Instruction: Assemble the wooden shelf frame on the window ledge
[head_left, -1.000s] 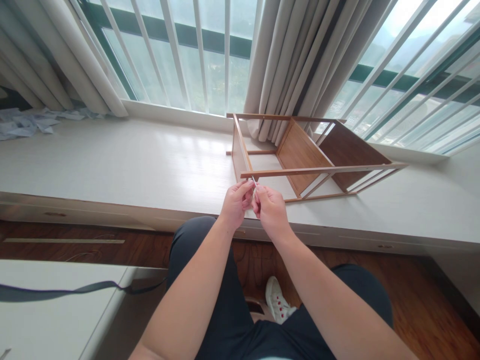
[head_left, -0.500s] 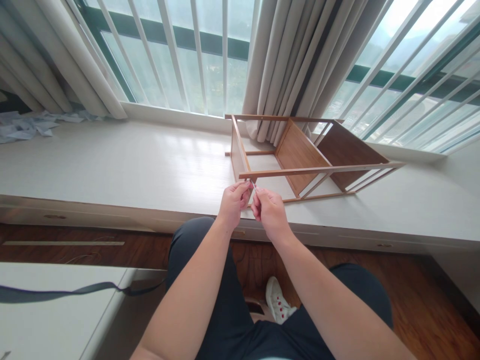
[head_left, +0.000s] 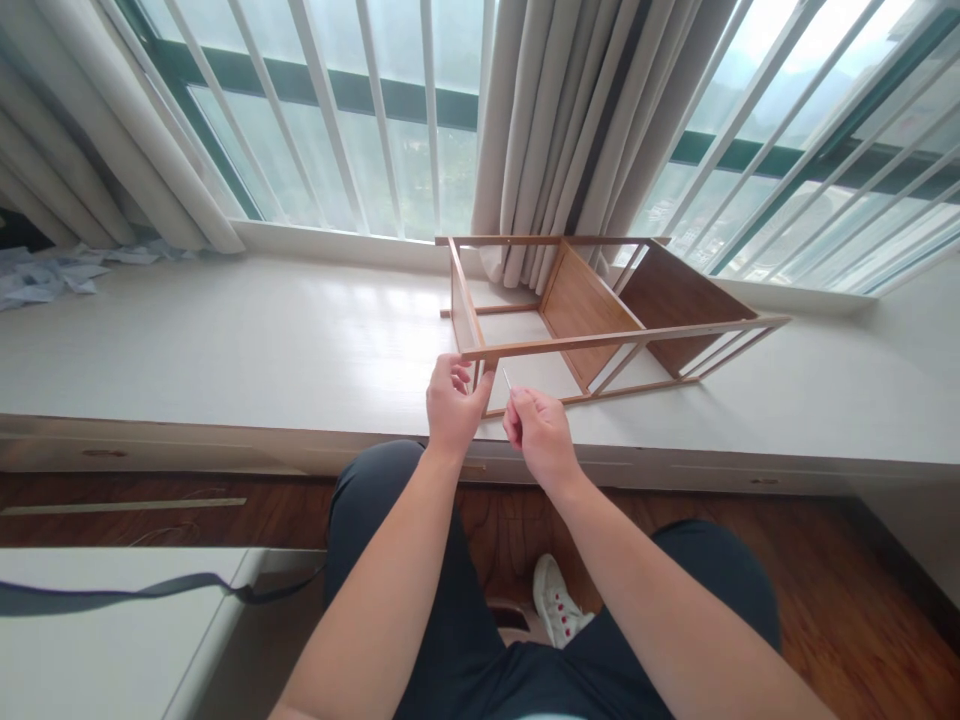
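Note:
A brown wooden rack lies on its side on the white window ledge. My left hand is up at the rack's near corner, thumb and fingers curled around the corner post. My right hand is just to the right of it, pinching a thin silvery metal tool that points up toward the rack's near rail. The two hands are a little apart.
Grey curtains hang behind the rack, in front of a barred window. Crumpled paper lies at the ledge's far left. A white surface with a dark strap is at lower left. My knees and a white shoe are below.
My hands were together around the thin tool. The left hand has let go of it and moved up to the rack's corner; the right hand keeps the tool.

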